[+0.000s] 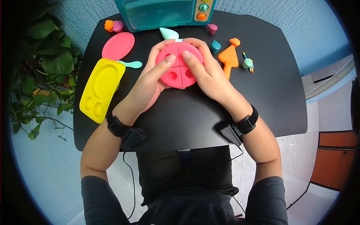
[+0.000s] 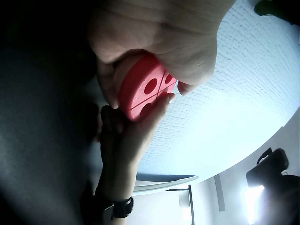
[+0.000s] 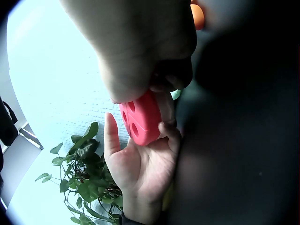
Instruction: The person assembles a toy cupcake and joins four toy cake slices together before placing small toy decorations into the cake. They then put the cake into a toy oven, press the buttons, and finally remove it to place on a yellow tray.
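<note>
Between both hands is a round pink toy cake [image 1: 176, 80], split by cross lines into quarter wedges with round holes in the top. My left hand [image 1: 152, 77] grips its left side, thumb over the top face. From the right, my right hand [image 1: 208, 73] grips it too, its thumb on an upper wedge. In the left wrist view the cake [image 2: 140, 96] has a paler lower layer below the pink; most fingers are hidden under or behind it. The right wrist view shows the cake [image 3: 145, 124] tilted between the two palms. Just beyond it lies a mint cone-shaped toy [image 1: 168, 33].
A teal toy oven [image 1: 161, 17] stands at the back of the black table [image 1: 176, 120]. At left are a pink plate [image 1: 118, 45], a yellow tray [image 1: 110, 80] and a mint spoon [image 1: 133, 64]. An orange spatula [image 1: 228, 58] and several small toy pieces lie at right.
</note>
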Motion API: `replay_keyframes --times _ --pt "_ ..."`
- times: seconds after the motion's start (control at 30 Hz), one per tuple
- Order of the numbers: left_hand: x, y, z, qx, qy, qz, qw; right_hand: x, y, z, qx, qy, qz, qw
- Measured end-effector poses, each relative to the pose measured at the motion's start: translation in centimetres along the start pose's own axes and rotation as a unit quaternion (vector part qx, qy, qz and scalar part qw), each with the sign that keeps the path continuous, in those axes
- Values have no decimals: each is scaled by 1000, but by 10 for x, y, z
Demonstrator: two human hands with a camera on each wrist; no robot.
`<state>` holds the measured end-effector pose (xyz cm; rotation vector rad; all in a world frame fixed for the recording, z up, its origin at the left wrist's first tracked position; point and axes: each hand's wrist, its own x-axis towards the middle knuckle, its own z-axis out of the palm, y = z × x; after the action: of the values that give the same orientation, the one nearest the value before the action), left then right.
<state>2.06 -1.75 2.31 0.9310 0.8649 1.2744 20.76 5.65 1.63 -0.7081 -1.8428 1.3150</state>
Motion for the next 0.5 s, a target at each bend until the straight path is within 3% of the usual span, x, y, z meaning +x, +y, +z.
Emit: replay_keyframes --times 0.5 --pt "1 -1 -2 -18 -8 16 1000 2 3 -1 25 -14 -13 1000"
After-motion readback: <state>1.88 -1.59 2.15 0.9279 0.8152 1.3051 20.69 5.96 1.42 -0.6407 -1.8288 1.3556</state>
